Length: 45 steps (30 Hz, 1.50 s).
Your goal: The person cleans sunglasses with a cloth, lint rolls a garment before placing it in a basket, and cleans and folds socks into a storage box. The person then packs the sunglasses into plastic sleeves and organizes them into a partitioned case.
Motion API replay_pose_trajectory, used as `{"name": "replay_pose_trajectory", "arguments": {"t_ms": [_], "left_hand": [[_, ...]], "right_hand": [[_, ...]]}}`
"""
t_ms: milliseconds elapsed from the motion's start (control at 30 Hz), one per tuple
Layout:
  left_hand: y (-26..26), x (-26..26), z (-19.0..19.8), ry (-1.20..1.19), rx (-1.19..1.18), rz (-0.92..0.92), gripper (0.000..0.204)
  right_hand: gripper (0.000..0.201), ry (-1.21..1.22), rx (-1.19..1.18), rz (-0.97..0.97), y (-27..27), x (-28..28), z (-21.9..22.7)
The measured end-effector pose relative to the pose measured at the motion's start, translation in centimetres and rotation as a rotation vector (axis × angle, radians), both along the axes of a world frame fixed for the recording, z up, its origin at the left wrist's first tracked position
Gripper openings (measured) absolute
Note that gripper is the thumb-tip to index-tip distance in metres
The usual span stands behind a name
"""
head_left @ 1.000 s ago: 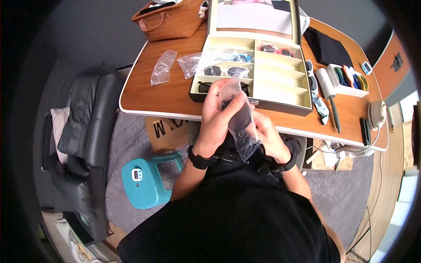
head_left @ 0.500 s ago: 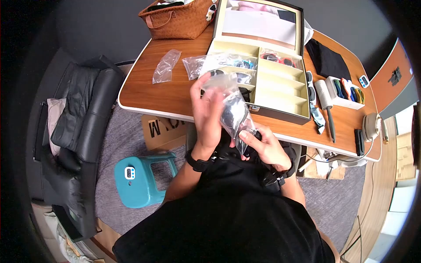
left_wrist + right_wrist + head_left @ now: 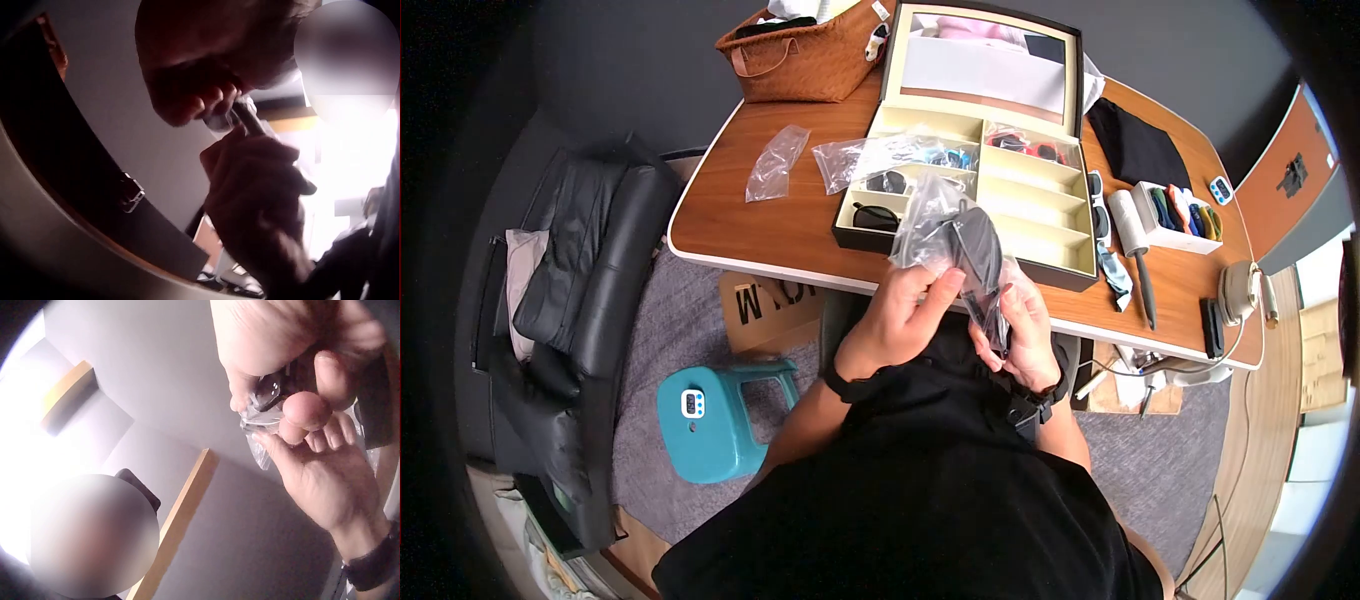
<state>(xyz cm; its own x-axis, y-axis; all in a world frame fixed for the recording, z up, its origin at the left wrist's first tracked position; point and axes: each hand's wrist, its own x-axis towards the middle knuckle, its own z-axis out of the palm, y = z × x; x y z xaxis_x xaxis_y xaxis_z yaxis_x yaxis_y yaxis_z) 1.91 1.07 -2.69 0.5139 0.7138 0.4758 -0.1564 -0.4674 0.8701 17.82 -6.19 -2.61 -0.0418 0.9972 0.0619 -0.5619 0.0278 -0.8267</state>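
Observation:
Dark sunglasses (image 3: 978,243) in a clear plastic bag (image 3: 922,222) are held up between both hands, over the front edge of an eyewear case (image 3: 1040,262). The left hand (image 3: 900,320) pinches the bag's lower left side with thumb and fingers. On the other side the right hand (image 3: 1022,335) grips the bag and the lower end of the glasses. The right wrist view shows a dark shiny part (image 3: 269,390) and bag plastic (image 3: 261,450) at the fingers. In the case lie black glasses (image 3: 875,217) and bagged red glasses (image 3: 1025,147).
An empty bag (image 3: 777,165) lies on the table (image 3: 710,215) at left; another bag (image 3: 850,160) overlaps the case. Right of the case are a lint roller (image 3: 1130,225), a white box of rolled cloths (image 3: 1180,235) and a black cloth (image 3: 1140,145). A basket (image 3: 820,65) stands behind.
The left hand, raised and spread half a second ago, has come down and pinches the bag. The bagged glasses have shifted up and right, with the lenses' end now pointing toward the case.

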Motion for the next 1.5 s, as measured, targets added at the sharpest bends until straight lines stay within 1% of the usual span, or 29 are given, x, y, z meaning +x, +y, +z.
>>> {"name": "replay_pose_trajectory", "arguments": {"t_ms": [33,67,133,167,200,267,300,333,400,467,533,567,600,633,667,733,800,867,900,933,1033,1100,1133,1200,1267,1333,1400,1467,1500], "left_hand": [[0.3,-0.8,-0.7,-0.059,-0.235,-0.231,0.02],[0.1,-0.5,-0.2,-0.064,-0.23,-0.229,0.02],[-0.6,0.8,1.0,-0.415,-0.266,-0.124,0.029],[-0.7,1.6,0.8,-0.585,-0.252,-0.084,0.038],[-0.6,1.7,0.3,-0.587,-0.248,-0.079,0.038],[-0.4,1.8,-0.5,-0.593,-0.381,0.081,0.037],[-0.3,1.4,-0.4,-0.521,-0.324,0.014,0.033],[-0.3,1.3,-0.1,-0.522,-0.325,0.013,0.033],[-0.2,1.1,0.9,-0.395,-0.335,-0.106,0.032],[0.0,1.3,0.7,-0.395,-0.394,-0.108,0.031],[-0.1,1.7,0.7,-0.478,-0.529,-0.083,0.037],[-0.1,1.8,0.8,-0.48,-0.53,-0.082,0.037],[-0.2,1.9,1.0,-0.551,-0.557,-0.192,0.034],[-0.1,2.0,1.1,-0.622,-0.581,-0.301,0.031],[0.1,2.0,0.7,-0.623,-0.582,-0.3,0.031],[0.6,1.8,-0.7,-0.43,-0.267,-0.388,0.027],[0.6,1.5,-0.2,-0.407,-0.3,-0.399,0.027],[0.5,1.4,0.3,-0.359,-0.367,-0.434,0.028],[0.2,1.5,0.4,-0.351,-0.412,-0.465,0.026],[0.1,1.9,0.0,-0.343,-0.403,-0.5,0.021],[0.1,2.2,-0.4,-0.351,-0.327,-0.502,0.02],[0.2,2.0,-0.5,-0.274,-0.3,-0.472,0.025],[0.1,1.8,-0.5,-0.279,-0.292,-0.466,0.025],[-0.1,1.4,-0.6,-0.265,-0.377,-0.328,0.031],[0.2,1.5,-0.2,-0.481,-0.427,-0.275,0.027],[1.2,1.2,-0.5,-0.479,-0.315,-0.145,0.024],[1.4,0.6,-0.3,-0.414,-0.27,-0.149,0.019],[0.9,0.7,0.3,-0.399,-0.324,-0.217,0.019],[0.3,1.2,0.6,-0.459,-0.419,-0.269,0.021]], "right_hand": [[0.039,-0.034,0.022,0.04,0.0,0.1,0.2],[0.039,-0.07,0.046,0.083,0.2,0.2,0.3],[0.035,-0.09,0.059,0.085,0.3,0.1,0.4],[0.033,-0.165,0.083,0.111,0.3,0.3,0.2],[0.03,-0.238,0.106,0.135,0.3,0.3,0.1],[0.025,-0.24,0.095,0.158,0.3,0.1,0.2],[0.024,-0.176,0.06,0.146,0.3,0.1,0.1],[0.024,-0.113,0.025,0.134,0.3,0.1,0.0],[0.023,-0.114,-0.026,0.101,0.5,0.5,0.5],[0.022,-0.227,-0.025,0.076,0.8,1.4,0.6],[0.021,-0.261,-0.045,0.085,0.7,2.0,0.8],[0.021,-0.328,-0.025,0.152,0.6,2.3,0.6],[0.02,-0.394,-0.006,0.22,0.6,2.4,0.5],[0.02,-0.326,-0.053,0.271,0.4,2.1,0.6],[0.02,-0.327,-0.053,0.272,0.3,2.2,0.4],[0.021,-0.19,-0.152,0.356,0.1,2.3,-0.4],[0.024,-0.179,-0.116,0.345,0.3,1.6,-0.7],[0.03,-0.169,-0.061,0.235,0.2,0.4,-0.9],[0.034,-0.147,-0.033,0.265,0.3,0.2,-1.3],[0.035,-0.135,-0.016,0.144,0.1,-0.6,-1.5],[0.037,-0.22,0.06,0.116,0.4,-0.1,-1.3],[0.04,-0.221,-0.052,0.31,0.4,1.2,-1.0],[0.04,-0.227,-0.047,0.317,0.5,1.1,-0.9],[0.042,-0.142,0.031,0.301,0.6,0.8,-0.7],[0.031,-0.294,0.062,0.259,0.7,0.7,0.2],[0.023,-0.427,0.04,0.301,0.7,1.7,-0.4],[0.022,-0.425,0.031,0.319,0.6,1.7,0.1],[0.022,-0.424,0.017,0.335,0.5,1.6,0.0],[0.021,-0.396,0.019,0.332,0.5,1.4,-0.3]]}}
